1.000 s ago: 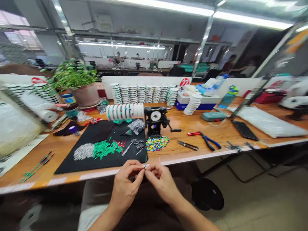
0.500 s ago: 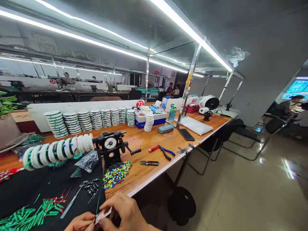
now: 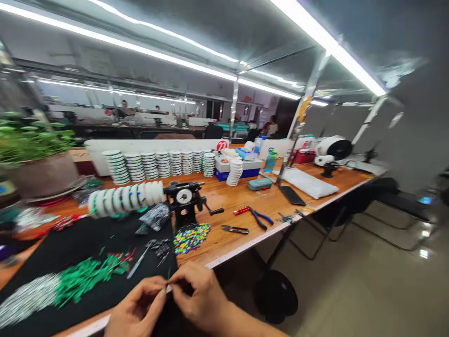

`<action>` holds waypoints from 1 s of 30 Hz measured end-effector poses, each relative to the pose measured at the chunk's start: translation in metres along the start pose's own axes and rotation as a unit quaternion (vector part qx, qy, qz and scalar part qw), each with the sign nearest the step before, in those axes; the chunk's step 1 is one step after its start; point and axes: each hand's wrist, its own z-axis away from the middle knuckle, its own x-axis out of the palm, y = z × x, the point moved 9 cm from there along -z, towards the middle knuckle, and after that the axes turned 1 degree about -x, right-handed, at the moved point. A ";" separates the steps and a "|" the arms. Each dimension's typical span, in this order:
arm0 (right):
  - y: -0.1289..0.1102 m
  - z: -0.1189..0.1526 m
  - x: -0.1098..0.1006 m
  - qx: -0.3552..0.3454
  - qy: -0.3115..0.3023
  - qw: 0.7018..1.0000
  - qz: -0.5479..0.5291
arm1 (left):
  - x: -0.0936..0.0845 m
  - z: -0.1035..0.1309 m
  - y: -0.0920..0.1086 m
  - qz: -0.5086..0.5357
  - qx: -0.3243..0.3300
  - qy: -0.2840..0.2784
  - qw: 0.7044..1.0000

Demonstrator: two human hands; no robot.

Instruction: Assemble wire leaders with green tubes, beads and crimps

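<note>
My left hand (image 3: 142,304) is at the front edge of the black mat (image 3: 101,238), its thumb and fingertips pinched together. My right hand (image 3: 198,290) meets it fingertip to fingertip, also pinching. Between them shows a tiny whitish piece with a thin dark green strand rising from it; the rest is covered by the fingers. On the mat lie green pieces (image 3: 84,278), silvery strands (image 3: 30,297), a metal tool (image 3: 138,261) and small black parts (image 3: 159,248). Just beyond my right hand sits a pile of coloured beads (image 3: 192,238).
A black cranked winder (image 3: 184,201) holds white spools (image 3: 126,197). Snips (image 3: 235,229), blue-handled pliers (image 3: 261,217), a phone (image 3: 292,195) and a teal case (image 3: 259,184) lie rightward. Spool stacks (image 3: 152,166) stand behind, a potted plant (image 3: 38,159) at left.
The view has swung left, so the bench appears further right and more of the mat and plant shows. Both hands remain pinched together, now higher in view; the whitish piece is more covered.
</note>
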 end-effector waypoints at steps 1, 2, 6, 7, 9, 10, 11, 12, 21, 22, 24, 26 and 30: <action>-0.002 0.001 -0.001 0.014 -0.012 1.000 0.003 | 0.005 0.005 0.011 -0.008 0.013 -0.011 1.000; -0.004 0.002 -0.003 0.021 -0.020 1.000 0.002 | 0.008 0.009 0.020 -0.005 0.029 -0.011 1.000; -0.006 0.005 -0.007 0.030 -0.040 0.999 -0.018 | 0.014 0.019 0.027 0.033 0.026 -0.012 0.999; -0.005 0.006 -0.006 0.032 -0.046 0.998 -0.023 | 0.013 0.021 0.025 0.044 0.019 -0.010 0.999; -0.005 0.008 -0.006 0.033 -0.053 0.997 -0.034 | 0.014 0.024 0.022 0.061 0.009 -0.012 0.998; -0.006 0.009 -0.007 0.031 -0.056 0.997 -0.037 | 0.015 0.025 0.022 0.066 0.007 -0.013 0.998; -0.007 0.009 -0.007 0.028 -0.057 0.997 -0.036 | 0.016 0.026 0.022 0.067 0.007 -0.014 0.998; -0.008 0.010 -0.007 0.026 -0.058 0.997 -0.032 | 0.016 0.027 0.023 0.065 0.008 -0.015 0.998; 0.010 0.001 -0.014 0.067 -0.021 0.998 0.002 | 0.026 0.019 0.026 0.082 0.011 -0.074 0.994; 0.014 0.001 -0.016 0.074 -0.011 0.997 0.008 | 0.027 0.017 0.026 0.084 0.008 -0.080 0.993; 0.017 0.002 -0.021 0.086 0.001 0.996 0.008 | 0.028 0.015 0.024 0.087 0.002 -0.080 0.993; 0.019 0.007 -0.026 0.113 0.010 0.993 -0.018 | 0.028 0.015 0.022 0.093 0.002 -0.069 0.993; 0.026 0.027 -0.016 0.224 -0.025 0.962 -0.151 | 0.024 0.022 0.021 0.084 0.021 -0.022 0.996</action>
